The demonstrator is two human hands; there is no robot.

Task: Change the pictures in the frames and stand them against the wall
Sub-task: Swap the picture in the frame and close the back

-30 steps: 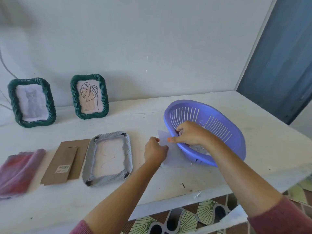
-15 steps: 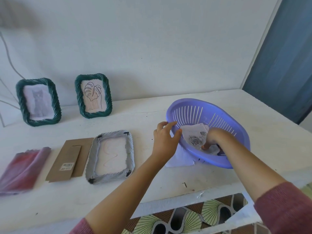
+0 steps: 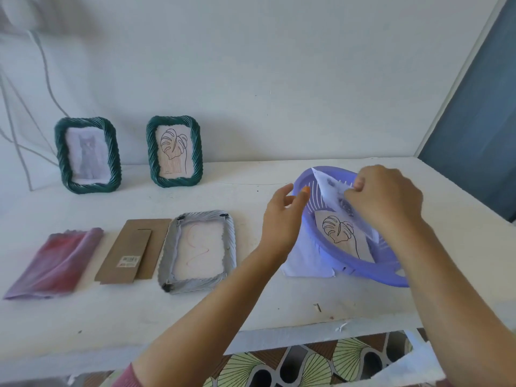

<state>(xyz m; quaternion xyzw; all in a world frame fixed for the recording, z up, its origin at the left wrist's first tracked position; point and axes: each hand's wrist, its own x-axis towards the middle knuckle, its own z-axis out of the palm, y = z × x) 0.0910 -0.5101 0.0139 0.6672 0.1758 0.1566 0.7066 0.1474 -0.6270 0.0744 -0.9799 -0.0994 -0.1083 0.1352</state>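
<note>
R hand (image 3: 384, 199) is over the purple basket (image 3: 363, 270) at abt 3 o'clock on the table (image 3: 251, 311), fingers pinched on a white printed sheet (image 3: 331, 191) lifted clear of the basket floor, top corner tilted up toward 11. Under it, still in the basket, lies a leaf drawing (image 3: 339, 233), partly hidden by the R wrist. L hand (image 3: 282, 219) hovers just beside the basket's 9 o'clock rim, fingers spread wide, holding nothing. A pale sheet (image 3: 304, 261) pokes out from under the basket's near-left edge.

Grey frame (image 3: 196, 250) lies face down at table centre, back off, a faint red squiggle showing inside. Cardboard backing (image 3: 134, 251) lies flat just beside it at 9; further to 9, a red-purple plastic sleeve (image 3: 55, 263). Two green frames stand against the wall (image 3: 279, 79) at 10–11: cat frame (image 3: 88, 155) w/ a grey cat pic, leaf frame (image 3: 174, 150) w/ a leaf pic. L forearm crosses between grey frame and basket. Patterned floor (image 3: 307, 364) shows below the table edge.
</note>
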